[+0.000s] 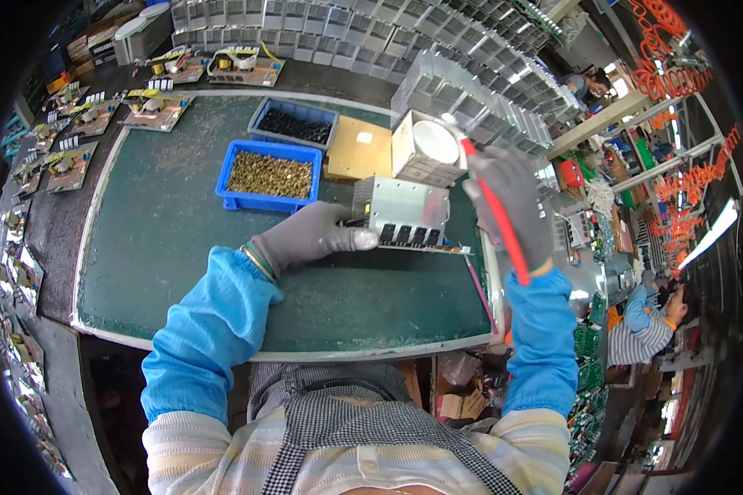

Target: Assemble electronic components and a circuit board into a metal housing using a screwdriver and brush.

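Roughly mid-counter (182,247), on the green mat: a metal heat sink assembly (403,213), ribbed silver block with a row of dark square parts along its lower edge, seated on a thin board.

Left hand (314,235), grey glove, fingers pressed together flat against the block's left end, thumb toward the dark parts, pinning it down. Right hand (512,206), grey glove, closed around a red-handled screwdriver (494,206), tip raised above the block, near a white round part (434,142).

To do it well, I judge: keep the left hand firm so the block cannot skate, bring the tip down square, no side load.

Blue tray (270,175) of brass screws behind, well apart.
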Tool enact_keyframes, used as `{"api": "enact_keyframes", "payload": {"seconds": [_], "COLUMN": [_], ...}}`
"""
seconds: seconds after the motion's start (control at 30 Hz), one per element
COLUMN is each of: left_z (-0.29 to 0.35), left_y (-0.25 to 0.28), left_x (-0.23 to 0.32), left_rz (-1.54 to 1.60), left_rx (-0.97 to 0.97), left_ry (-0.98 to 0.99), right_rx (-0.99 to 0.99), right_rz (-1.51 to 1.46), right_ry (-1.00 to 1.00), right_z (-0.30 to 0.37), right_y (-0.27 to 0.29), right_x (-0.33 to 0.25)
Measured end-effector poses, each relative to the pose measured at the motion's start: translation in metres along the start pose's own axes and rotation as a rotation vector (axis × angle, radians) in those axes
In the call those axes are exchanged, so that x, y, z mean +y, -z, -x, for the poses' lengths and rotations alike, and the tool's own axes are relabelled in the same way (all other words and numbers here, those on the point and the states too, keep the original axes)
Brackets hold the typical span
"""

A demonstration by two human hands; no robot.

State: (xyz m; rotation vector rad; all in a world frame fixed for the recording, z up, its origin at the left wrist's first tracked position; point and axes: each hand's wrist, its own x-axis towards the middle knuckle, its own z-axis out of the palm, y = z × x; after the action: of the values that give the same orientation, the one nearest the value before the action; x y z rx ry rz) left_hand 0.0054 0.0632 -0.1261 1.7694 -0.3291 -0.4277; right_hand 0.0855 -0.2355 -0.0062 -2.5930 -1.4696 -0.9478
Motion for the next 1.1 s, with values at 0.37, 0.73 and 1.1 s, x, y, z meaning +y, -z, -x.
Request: {"api": "enact_keyframes", "payload": {"seconds": [0.37,0.73,1.1], "left_z": [-0.006,-0.012,-0.006], "left_y": [-0.006,-0.004,-0.006], "left_x": [-0.010,-0.019,-0.006], "left_rz": [-0.065,-0.148,-0.044], "left_rx": [0.028,0.035,0.027], "left_ry": [0.009,0.003,-0.040], "right_rx": [0.126,-0.080,-0.142], "right_rz": [-0.952,-0.918,-0.794], "right_ry": [-0.782,-0.757,-0.676], "right_z": [-0.020,-0.032,-0.022], "right_y": [0.070,0.063,0.062], "right_x": [-0.071,-0.084,-0.065]}}
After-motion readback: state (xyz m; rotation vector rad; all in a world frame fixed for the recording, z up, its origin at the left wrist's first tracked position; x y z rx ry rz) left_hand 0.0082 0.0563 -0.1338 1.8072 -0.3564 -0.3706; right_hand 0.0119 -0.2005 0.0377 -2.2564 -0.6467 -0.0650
